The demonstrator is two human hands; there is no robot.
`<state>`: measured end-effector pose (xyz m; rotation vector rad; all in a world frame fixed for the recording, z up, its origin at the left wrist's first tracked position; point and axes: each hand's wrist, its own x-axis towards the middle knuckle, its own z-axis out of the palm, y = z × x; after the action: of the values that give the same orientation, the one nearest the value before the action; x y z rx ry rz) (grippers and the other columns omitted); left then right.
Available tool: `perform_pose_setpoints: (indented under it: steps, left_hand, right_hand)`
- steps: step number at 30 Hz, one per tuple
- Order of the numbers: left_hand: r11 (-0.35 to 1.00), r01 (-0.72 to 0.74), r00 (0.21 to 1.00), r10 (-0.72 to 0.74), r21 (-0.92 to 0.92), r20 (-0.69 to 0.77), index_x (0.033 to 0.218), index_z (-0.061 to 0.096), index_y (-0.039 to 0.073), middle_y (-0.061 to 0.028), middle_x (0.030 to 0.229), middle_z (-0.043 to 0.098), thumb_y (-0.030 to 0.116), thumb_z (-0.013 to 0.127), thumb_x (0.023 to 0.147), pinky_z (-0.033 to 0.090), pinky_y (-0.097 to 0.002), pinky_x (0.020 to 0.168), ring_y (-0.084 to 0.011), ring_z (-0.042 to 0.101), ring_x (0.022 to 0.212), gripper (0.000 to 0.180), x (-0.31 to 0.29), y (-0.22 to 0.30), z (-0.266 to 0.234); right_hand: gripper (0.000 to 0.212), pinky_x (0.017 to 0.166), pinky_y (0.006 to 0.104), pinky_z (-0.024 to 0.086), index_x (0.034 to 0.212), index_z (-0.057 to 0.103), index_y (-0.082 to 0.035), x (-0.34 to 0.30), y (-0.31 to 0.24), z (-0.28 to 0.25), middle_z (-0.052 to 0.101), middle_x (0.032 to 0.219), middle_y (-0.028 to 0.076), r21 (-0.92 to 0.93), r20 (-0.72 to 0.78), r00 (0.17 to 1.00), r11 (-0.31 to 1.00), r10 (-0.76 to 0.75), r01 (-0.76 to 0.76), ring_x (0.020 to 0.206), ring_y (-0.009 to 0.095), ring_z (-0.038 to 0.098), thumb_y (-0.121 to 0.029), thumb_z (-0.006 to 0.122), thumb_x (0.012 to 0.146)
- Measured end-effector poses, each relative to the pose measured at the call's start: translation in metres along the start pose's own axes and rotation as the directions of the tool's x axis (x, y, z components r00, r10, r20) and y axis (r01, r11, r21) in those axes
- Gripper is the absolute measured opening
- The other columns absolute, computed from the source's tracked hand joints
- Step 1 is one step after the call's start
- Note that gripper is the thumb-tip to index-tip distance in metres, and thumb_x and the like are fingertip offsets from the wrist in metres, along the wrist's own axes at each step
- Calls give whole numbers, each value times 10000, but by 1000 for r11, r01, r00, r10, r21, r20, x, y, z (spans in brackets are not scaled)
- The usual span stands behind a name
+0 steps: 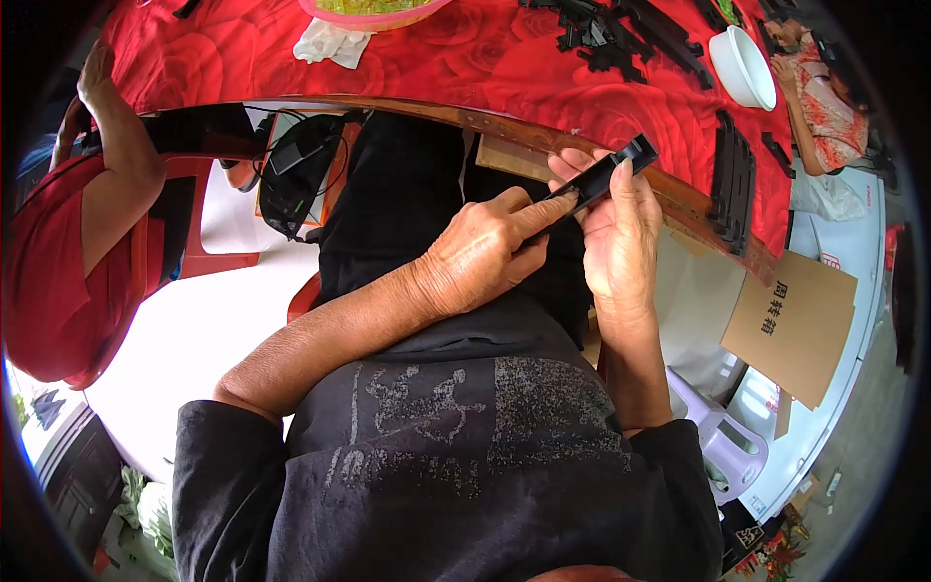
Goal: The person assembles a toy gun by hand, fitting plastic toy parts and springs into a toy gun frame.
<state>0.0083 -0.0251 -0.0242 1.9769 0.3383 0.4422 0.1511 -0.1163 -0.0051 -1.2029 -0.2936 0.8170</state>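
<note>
A long, narrow black plastic piece (593,181) with a raised block at its far end is held up over my lap, near the table edge. My left hand (490,250) grips its near end, the forefinger laid along it. My right hand (621,228) supports the far part from below, with the thumb pressed on top and the other fingers behind it. Similar long black strips (734,189) lie side by side at the table's right edge. Further back is a loose pile of black plastic parts (606,39).
The table (436,68) has a red rose-patterned cloth. On it stand a white bowl (743,66), a pink basin (373,17) and crumpled tissue (332,43). People sit at left (73,252) and far right (834,107). A cardboard box (790,325) and purple stool (722,436) stand right.
</note>
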Motion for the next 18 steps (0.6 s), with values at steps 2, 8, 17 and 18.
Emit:
perform_pose_setpoints:
  steps: [2,8,17,18]
  left_hand:
    - [1000,-13,1000,12,-25,-21,1320,604,60,-184,904,629,52,665,831,570,-452,706,-384,663,790,493,1,-2,1]
    - [998,-5,1000,4,-69,-15,1329,617,83,-140,895,645,15,713,805,551,-357,665,-288,651,731,537,2,-2,2]
    - [999,-6,1000,5,34,29,1412,529,104,-157,896,618,36,694,834,559,-408,673,-347,653,744,606,8,4,3]
    - [999,8,999,-10,44,47,1434,502,111,-159,899,614,42,687,843,561,-418,669,-356,655,745,624,7,5,4]
  right_hand:
    - [350,864,435,585,1161,528,20,-1,-2,1,672,1097,218,-3,8,1000,1000,-1,1,1020,337,691,-312,523,1051]
    - [349,847,433,590,1166,531,16,-3,-5,1,671,1099,216,-13,8,1000,1000,-10,10,1023,335,691,-313,519,1053]
    - [414,920,469,554,1217,532,28,4,-11,-5,646,1181,227,-62,-13,1000,998,-19,19,1135,374,643,-352,495,1056]
    - [420,921,470,553,1221,531,29,4,-12,-5,647,1178,225,-70,-24,1000,997,-11,9,1133,373,644,-356,493,1056]
